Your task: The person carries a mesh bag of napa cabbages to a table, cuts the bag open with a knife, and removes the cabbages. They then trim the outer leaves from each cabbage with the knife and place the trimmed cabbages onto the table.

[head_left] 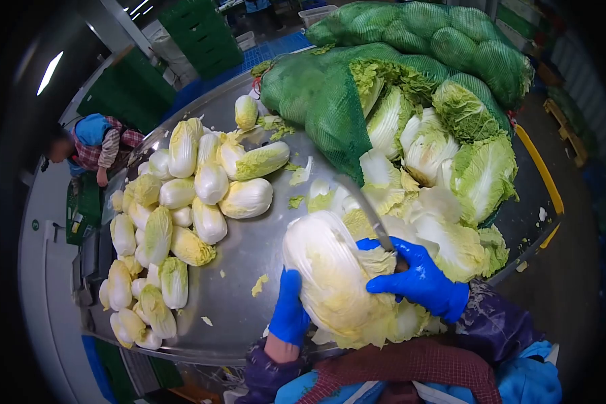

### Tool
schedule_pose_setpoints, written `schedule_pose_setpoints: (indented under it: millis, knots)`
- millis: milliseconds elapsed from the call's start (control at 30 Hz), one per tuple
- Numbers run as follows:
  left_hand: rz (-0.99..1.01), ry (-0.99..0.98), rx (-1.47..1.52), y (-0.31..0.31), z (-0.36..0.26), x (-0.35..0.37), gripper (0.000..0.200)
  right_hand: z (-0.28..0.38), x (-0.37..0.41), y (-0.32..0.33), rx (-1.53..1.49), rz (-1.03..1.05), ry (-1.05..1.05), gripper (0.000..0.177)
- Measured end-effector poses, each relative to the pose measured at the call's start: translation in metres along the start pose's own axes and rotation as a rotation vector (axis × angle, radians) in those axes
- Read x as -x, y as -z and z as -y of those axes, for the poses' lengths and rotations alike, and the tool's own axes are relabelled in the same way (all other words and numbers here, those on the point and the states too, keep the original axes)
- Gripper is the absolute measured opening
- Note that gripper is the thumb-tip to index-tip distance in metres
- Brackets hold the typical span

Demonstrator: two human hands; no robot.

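In the head view, the large cabbage (323, 279) lies between the two gloved hands, close in front of the body. Its long axis seems to slant, the white end away from the body and toward the left, the yellow, leafy end nearer the body and toward the right. The left hand (290, 308) is against its left flank, thumb laid up the side; the fingers go out of sight beneath, so I cannot tell how far they curl. The right hand (419, 277) is closed about the handle of a knife (368, 210), while its thumb and forefinger reach onto the cabbage's right side, where a leaf edge shows between them. Both hands touch the cabbage, so neither is clearly nearer; the blade rises from the right fist past the white end, pointing away from the body.

Loose leaves (444, 239) lie just beyond the right hand, and past them a green mesh sack (330, 145) spills greener heads (481, 175). Well left of the left hand, small pale cabbages (211, 183) heap on the metal table (239, 276).
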State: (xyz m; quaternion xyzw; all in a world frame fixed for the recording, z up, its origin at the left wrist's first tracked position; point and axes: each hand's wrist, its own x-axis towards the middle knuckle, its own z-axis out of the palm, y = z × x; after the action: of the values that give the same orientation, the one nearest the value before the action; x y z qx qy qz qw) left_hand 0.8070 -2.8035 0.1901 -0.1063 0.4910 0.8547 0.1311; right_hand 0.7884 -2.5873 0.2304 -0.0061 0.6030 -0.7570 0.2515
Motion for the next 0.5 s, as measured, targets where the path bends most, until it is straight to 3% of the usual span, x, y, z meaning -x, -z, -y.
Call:
schedule_pose_setpoints:
  millis: [67, 200, 233, 267, 300, 333, 367, 400, 433, 500]
  knots:
    - [-0.046, 0.167, 0.362, 0.005, 0.017, -0.007, 0.071, -0.005, -0.004, 0.004, 0.006, -0.046, 0.06, 0.051]
    - [-0.051, 0.226, 0.397, 0.013, 0.022, -0.005, 0.071, -0.016, -0.007, 0.031, 0.012, -0.22, 0.174, 0.036]
    - [-0.052, 0.224, 0.399, 0.014, 0.022, -0.003, 0.071, -0.005, -0.009, 0.039, 0.197, -0.301, 0.023, 0.035]
    - [0.038, 0.262, 0.481, 0.015, 0.021, -0.001, 0.073, 0.004, -0.009, 0.045, 0.382, -0.379, -0.128, 0.034]
    - [0.129, 0.3, 0.56, 0.017, 0.021, 0.0, 0.074, -0.001, -0.01, 0.054, 0.384, -0.375, -0.125, 0.034]
    - [0.127, 0.297, 0.56, 0.014, 0.023, -0.001, 0.074, -0.01, -0.012, 0.062, 0.751, -0.343, 0.025, 0.035]
    - [0.265, 0.311, 0.656, 0.009, 0.027, -0.003, 0.077, -0.016, -0.014, 0.066, 1.112, -0.303, 0.18, 0.036]
    - [0.405, 0.325, 0.75, 0.006, 0.03, -0.004, 0.081, -0.02, -0.016, 0.068, 1.109, -0.303, 0.179, 0.036]
    - [0.405, 0.328, 0.749, 0.006, 0.031, -0.005, 0.081, -0.02, -0.019, 0.068, 1.133, -0.352, 0.18, 0.038]
    - [0.695, 0.359, 0.858, 0.007, 0.033, -0.009, 0.085, -0.018, -0.02, 0.069, 1.156, -0.404, 0.182, 0.039]
